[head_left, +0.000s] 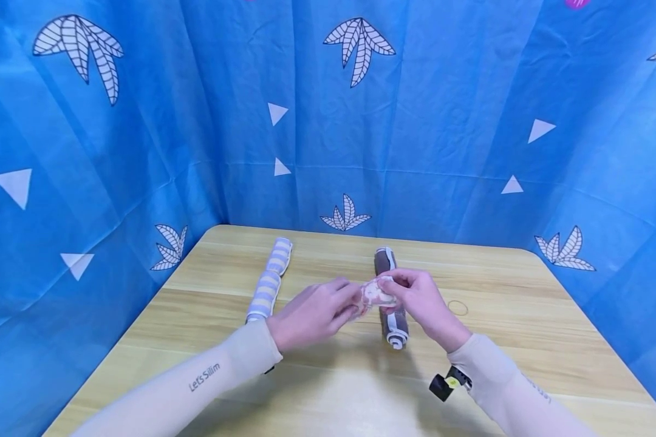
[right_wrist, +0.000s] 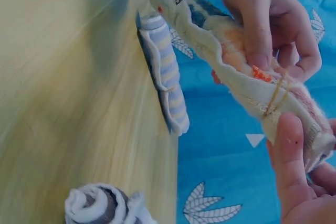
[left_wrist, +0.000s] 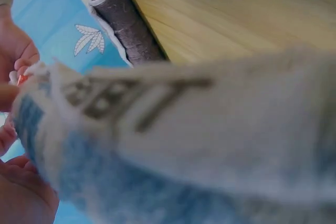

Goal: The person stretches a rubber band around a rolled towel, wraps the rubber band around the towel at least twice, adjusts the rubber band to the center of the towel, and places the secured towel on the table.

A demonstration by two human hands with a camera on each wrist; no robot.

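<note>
Between both hands is a rolled towel (right_wrist: pixel 239 85), pale with pink, blue and orange patches and printed letters at one end. A thin rubber band (right_wrist: pixel 278 95) loops round it close to the right-hand end. My left hand (head_left: pixel 317 309) grips the roll with thumb and fingers near the middle. At the banded end, my right hand (head_left: pixel 423 303) pinches it between thumb and fingers. In the left wrist view the towel (left_wrist: pixel 173 140) is close and blurred, covering much of the frame. Behind the hands lies a rolled dark brown towel (head_left: pixel 398 331) with a white edge.
A rolled towel striped in lilac and yellow (head_left: pixel 265 291) lies left on the wooden table (head_left: pixel 197 321), drawn in at its middle. A loose rubber band (head_left: pixel 458 308) lies right of my right hand. Blue curtain (head_left: pixel 443 121) surrounds the table's back and sides.
</note>
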